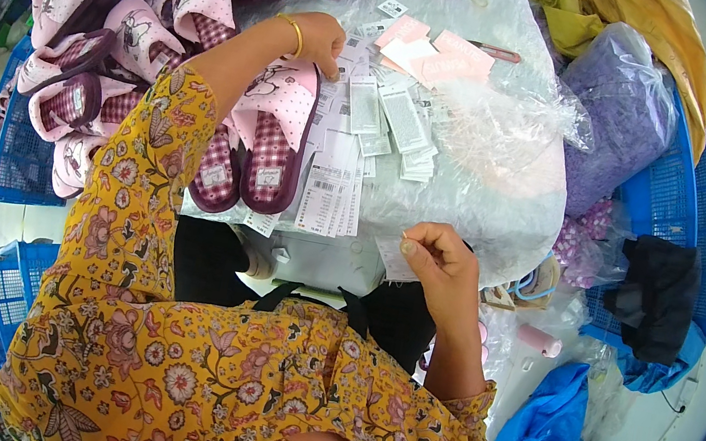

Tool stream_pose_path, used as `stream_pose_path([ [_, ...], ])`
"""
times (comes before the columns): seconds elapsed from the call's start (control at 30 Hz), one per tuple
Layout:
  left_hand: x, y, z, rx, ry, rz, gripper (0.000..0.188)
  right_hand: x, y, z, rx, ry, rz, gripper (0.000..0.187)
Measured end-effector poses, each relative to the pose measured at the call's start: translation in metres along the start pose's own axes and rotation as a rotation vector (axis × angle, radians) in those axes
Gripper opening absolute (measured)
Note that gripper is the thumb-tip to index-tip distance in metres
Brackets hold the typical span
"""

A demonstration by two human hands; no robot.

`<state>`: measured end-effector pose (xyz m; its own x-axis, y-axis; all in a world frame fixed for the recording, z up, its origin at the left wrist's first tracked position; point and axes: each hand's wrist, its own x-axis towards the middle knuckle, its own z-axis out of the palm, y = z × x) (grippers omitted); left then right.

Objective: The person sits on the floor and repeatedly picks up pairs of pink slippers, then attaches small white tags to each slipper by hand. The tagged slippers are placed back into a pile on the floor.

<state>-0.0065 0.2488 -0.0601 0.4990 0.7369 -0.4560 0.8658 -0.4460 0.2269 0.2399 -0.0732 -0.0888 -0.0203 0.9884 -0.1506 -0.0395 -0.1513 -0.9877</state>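
Head view. On the worktop (482,210), a pair of slippers (272,145) lay left of the printed label sheets (331,193). The left hand (317,39) was curled just beyond the toes; the right hand (442,263) was curled beside a loose slip (391,260) — whether either grip was pinching anything could not be told. Labels were best lifted singly, by one corner — uncreased, with neighbouring sheets left undisturbed.

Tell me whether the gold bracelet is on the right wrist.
No, the gold bracelet circles the wrist of the left hand.
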Motion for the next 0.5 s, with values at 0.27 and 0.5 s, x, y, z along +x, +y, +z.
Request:
stream_pose_path([
  [0.27, -0.003, -0.019, 0.003, -0.189, 0.103, 0.117, 0.030, 0.000, 0.001, 0.007, 0.025, 0.003, -0.030, 0.010],
  [0.5, -0.047, -0.004, -0.007, -0.426, 0.371, 0.146, 0.017, -0.001, -0.007, 0.016, -0.108, 0.042, -0.216, 0.010],
])
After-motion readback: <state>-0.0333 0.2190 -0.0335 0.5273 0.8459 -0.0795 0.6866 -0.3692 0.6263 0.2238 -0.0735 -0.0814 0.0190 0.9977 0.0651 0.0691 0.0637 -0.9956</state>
